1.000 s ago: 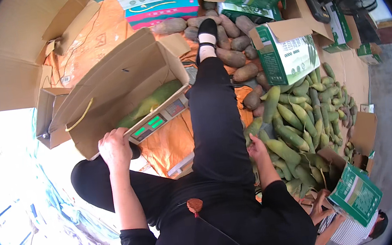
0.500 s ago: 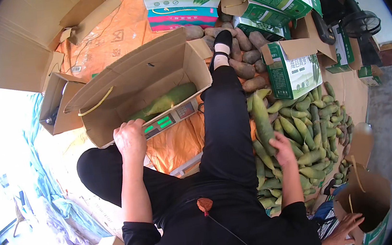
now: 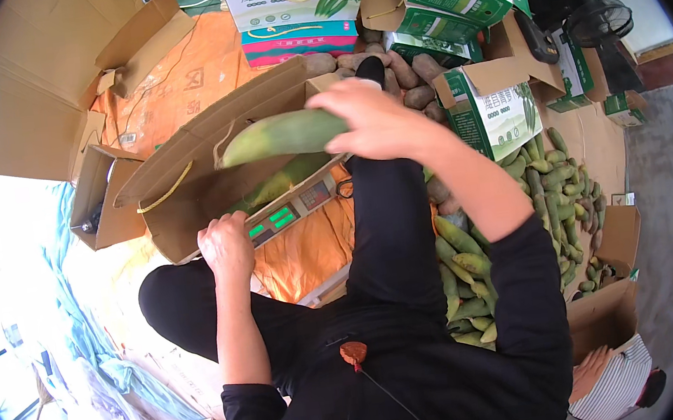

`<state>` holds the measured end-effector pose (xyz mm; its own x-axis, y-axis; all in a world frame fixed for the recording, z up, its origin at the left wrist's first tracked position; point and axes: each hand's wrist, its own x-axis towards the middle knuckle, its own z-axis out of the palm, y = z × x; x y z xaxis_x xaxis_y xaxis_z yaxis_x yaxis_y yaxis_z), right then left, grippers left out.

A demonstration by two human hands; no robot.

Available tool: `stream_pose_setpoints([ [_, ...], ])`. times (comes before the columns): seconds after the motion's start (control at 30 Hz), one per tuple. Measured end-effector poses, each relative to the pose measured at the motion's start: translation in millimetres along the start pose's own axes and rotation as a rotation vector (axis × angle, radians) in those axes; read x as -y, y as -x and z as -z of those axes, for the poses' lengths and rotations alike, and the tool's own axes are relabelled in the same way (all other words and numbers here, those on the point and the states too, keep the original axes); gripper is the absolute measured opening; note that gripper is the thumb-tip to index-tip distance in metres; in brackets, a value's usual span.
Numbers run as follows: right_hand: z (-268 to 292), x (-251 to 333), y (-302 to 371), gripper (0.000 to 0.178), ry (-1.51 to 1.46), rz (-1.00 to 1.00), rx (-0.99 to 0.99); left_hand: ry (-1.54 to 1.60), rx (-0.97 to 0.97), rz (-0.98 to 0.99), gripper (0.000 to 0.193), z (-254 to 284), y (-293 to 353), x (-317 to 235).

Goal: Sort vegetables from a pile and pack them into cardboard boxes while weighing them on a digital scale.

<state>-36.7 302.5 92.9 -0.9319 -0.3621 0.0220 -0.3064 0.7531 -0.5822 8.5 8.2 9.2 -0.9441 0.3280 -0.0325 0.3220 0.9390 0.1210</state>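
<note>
A wide orange sheet (image 3: 301, 262) spreads out in front of a seated person in black (image 3: 309, 404). To the right lies a pile of green radishes (image 3: 555, 178), with a smaller heap of brown roots (image 3: 420, 97) farther off. An open cardboard box (image 3: 188, 149) stands left of centre. At near right, a co-worker appears in a striped shirt (image 3: 617, 381). A white-and-green carton (image 3: 500, 112) sits at far right, beside the pile. A scale (image 3: 291, 212), its display glowing green, shows along the box's near side. Inside the box lies a long radish (image 3: 282, 181); above it, nearly level, the held radish (image 3: 282, 136) is gripped at its right end by the right hand (image 3: 367, 117). The left hand (image 3: 227, 246) clasps the box's near edge at left, fingers curled over the cardboard.
</note>
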Motion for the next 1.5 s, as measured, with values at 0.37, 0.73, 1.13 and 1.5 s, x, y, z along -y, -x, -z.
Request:
stream_pose_setpoints([
  [0.37, -145.4, -18.7, -87.3, 0.03, 0.291, -0.141, 0.243, -0.002, -0.007, -0.019, 0.008, -4.6, -1.2, 0.8],
  [0.73, 3.5, -33.5, 49.4, 0.033, -0.62, -0.219, -0.301, -0.004, 0.068, 0.034, 0.018, 3.8, -1.2, -3.4],
  [1.13, -171.5, -213.4, 290.6, 0.022, -0.966, -1.447, -0.49, 0.013, 0.057, 0.0, 0.015, -1.6, -3.4, -2.7],
  [1.5, -274.8, -246.1, 251.4, 0.012, -1.125, -1.658, -0.557, 0.013, 0.047, 0.039, 0.012, 0.1, -4.9, -8.7],
])
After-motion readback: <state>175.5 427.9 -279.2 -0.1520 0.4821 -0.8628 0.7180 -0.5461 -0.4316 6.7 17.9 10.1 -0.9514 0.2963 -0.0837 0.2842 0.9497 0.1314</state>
